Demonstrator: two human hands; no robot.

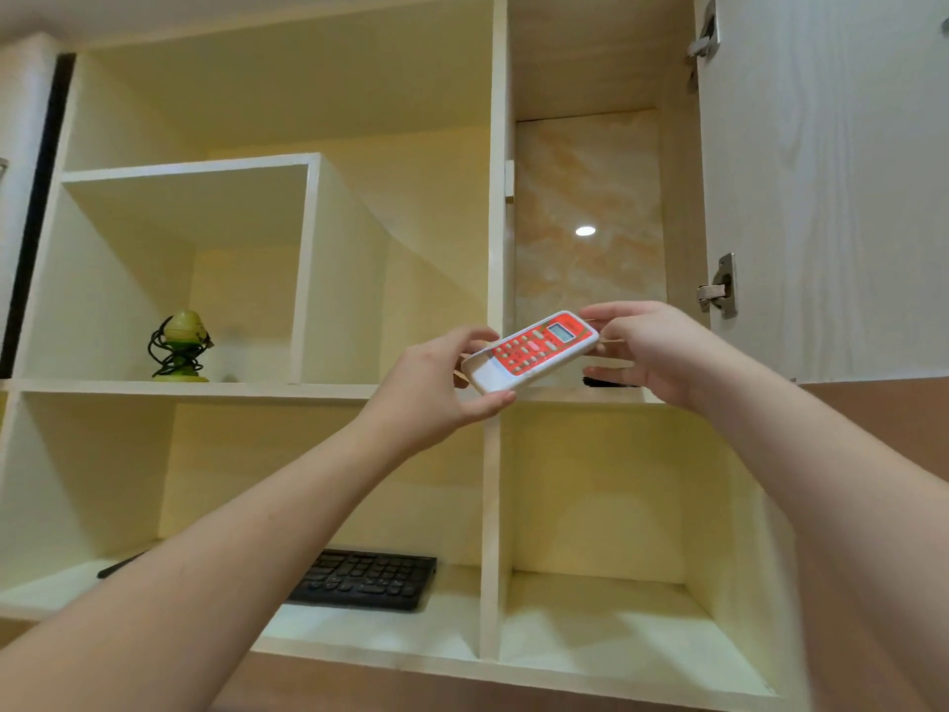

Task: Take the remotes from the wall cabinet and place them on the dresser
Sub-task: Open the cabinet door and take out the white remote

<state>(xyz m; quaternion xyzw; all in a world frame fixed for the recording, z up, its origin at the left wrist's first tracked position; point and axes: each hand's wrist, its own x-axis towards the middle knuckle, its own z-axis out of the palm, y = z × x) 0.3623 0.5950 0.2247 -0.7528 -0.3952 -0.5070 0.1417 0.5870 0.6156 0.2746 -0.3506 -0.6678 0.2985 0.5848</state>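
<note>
A white remote (531,350) with a red button panel and a small screen is held in the air in front of the wall cabinet (494,197). My left hand (436,388) grips its lower white end with thumb underneath and fingers over the top. My right hand (642,346) pinches its upper end by the screen. Behind my right hand, a dark object (608,383), possibly another remote, lies on the shelf of the open right compartment, mostly hidden. The dresser is out of view.
The cabinet door (821,187) stands open at the right, hinges showing. A green ornament wrapped in dark cord (179,346) sits on the left shelf. A black keyboard (367,580) and a dark slim item (120,565) lie on the lower shelf.
</note>
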